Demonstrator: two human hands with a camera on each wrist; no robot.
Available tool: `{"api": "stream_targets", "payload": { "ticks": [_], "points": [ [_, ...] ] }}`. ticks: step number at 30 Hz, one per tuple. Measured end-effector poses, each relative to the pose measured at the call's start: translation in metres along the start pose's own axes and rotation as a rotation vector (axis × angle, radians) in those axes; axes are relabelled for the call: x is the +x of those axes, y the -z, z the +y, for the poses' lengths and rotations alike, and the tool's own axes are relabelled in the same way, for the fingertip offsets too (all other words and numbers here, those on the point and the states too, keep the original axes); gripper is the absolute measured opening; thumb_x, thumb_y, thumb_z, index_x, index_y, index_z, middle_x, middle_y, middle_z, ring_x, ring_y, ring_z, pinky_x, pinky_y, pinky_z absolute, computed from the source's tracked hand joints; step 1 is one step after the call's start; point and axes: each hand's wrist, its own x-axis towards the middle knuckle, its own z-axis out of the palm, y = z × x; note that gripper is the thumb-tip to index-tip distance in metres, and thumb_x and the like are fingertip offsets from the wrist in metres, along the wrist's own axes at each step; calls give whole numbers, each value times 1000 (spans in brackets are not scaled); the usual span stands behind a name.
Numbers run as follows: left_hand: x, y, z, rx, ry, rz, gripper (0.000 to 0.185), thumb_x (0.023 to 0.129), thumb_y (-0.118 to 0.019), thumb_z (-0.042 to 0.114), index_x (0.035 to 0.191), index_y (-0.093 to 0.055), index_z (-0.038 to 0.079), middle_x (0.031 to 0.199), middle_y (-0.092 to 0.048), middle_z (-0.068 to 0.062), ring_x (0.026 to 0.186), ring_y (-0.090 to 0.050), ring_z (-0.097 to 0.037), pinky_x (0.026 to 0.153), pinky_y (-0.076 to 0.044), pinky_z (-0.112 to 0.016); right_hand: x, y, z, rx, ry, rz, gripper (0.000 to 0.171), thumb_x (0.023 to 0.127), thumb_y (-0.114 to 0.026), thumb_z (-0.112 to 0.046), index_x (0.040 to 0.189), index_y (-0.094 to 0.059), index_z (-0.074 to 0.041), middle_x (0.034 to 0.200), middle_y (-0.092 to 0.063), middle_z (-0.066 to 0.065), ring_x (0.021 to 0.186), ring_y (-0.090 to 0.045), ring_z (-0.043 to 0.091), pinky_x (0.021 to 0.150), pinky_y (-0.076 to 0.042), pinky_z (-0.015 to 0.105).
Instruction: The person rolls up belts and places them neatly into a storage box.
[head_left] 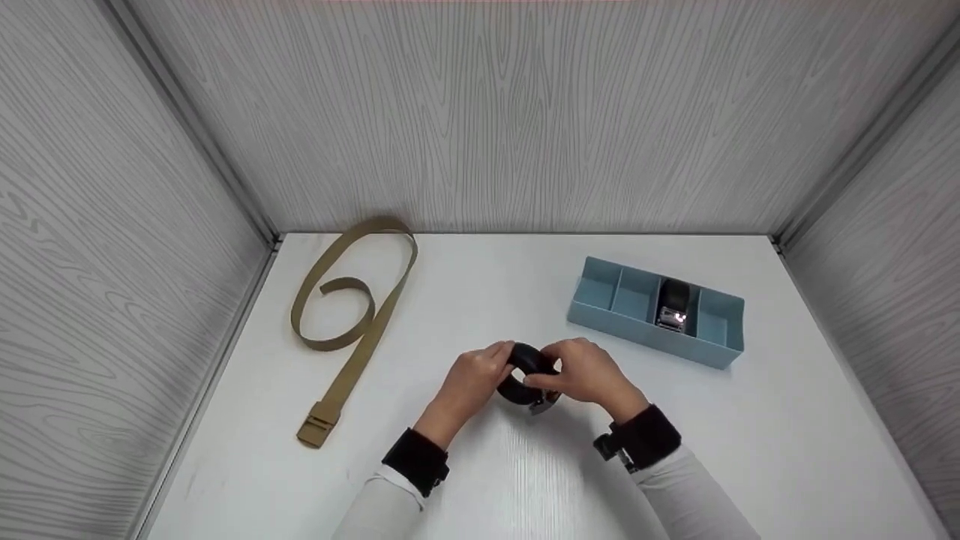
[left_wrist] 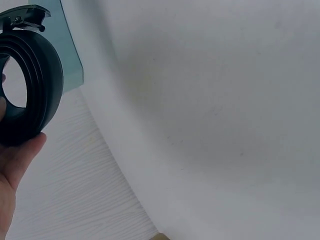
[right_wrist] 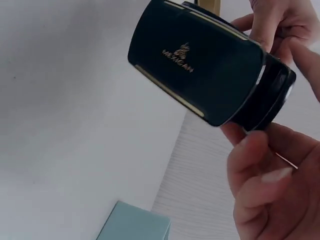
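Both our hands, the left hand [head_left: 471,377] and right hand [head_left: 586,373], pinch the rolled black belt [head_left: 527,373] near the desk's [head_left: 480,480] middle, its coil finished, one roll already in the blue tray [head_left: 600,315], the tan belt [head_left: 352,315] unrolled.

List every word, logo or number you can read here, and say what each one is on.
"MEXICAN", as far as the small gold letters can be made out, under a small gold emblem: on the black buckle of the rolled black belt held by both hands.
Buckle in the blue tray: glare only, nothing readable.
Tan belt: no text visible.
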Motion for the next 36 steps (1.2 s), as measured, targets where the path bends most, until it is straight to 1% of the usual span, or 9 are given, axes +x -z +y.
{"api": "stream_targets", "payload": {
  "ticks": [4,8,16,20,22,25,30,32,36],
  "points": [
    [4,3,0,34,-41,-4,28,89,-72,11,112,-64,-2,104,-69,-10,87,-70,-20,71,-55,-27,1,0,-6,-48,17,28,37,83,-77,-38,108,-71,-11,82,-68,-5,65,-57,6,59,-46,30],
    [4,3,0,41,-41,-25,28,89,-71,10,113,-64,-2,105,-69,-11,89,-70,-20,72,-55,-27,1,-4,-8,-9,20,42,43,82,-78,-30,117,-67,-7,85,-70,0,66,-59,7,60,-48,30],
    [-1,-4,3,-35,68,-38,25,90,-71,10,109,-64,-3,98,-70,-12,84,-71,-21,69,-55,-28,4,-11,-7,85,67,44,45,79,-80,-20,121,-67,-11,98,-71,2,79,-63,11,69,-51,33],
    [-2,-7,4,-77,119,-32,23,91,-69,11,108,-63,-3,93,-70,-12,81,-71,-22,67,-55,-29,3,-14,-9,68,67,89,39,81,-79,-20,118,-70,-14,101,-71,1,79,-62,12,69,-50,33],
    [-2,-7,4,-107,144,-51,24,92,-68,11,110,-63,-4,94,-70,-13,83,-71,-22,69,-55,-29,3,-16,-10,55,76,117,36,81,-79,-20,116,-71,-15,99,-72,0,76,-61,12,67,-49,33],
    [-2,-7,6,-176,198,-107,24,93,-66,10,112,-63,-5,98,-70,-15,89,-70,-23,73,-55,-29,2,-19,-10,40,72,145,30,81,-78,-19,111,-74,-17,92,-72,-1,70,-58,11,62,-47,32],
    [5,-3,9,-271,329,-276,28,97,-62,15,119,-60,-2,107,-67,-15,99,-67,-26,81,-53,-34,3,-19,-9,13,51,149,25,81,-77,-17,105,-76,-17,84,-70,-3,64,-54,9,59,-46,30],
    [6,-2,9,-269,376,-346,35,97,-62,20,124,-58,-1,110,-66,-15,100,-66,-26,82,-53,-36,3,-18,-8,-2,43,151,25,81,-76,-17,106,-76,-16,83,-70,-3,63,-53,9,58,-45,29],
    [3,-2,7,-196,450,-451,52,94,-66,31,134,-53,2,113,-65,-15,98,-66,-26,78,-53,-37,5,-8,-4,-22,1,181,26,82,-75,-16,108,-75,-13,78,-69,-1,58,-52,9,54,-44,29]
  ]
}}
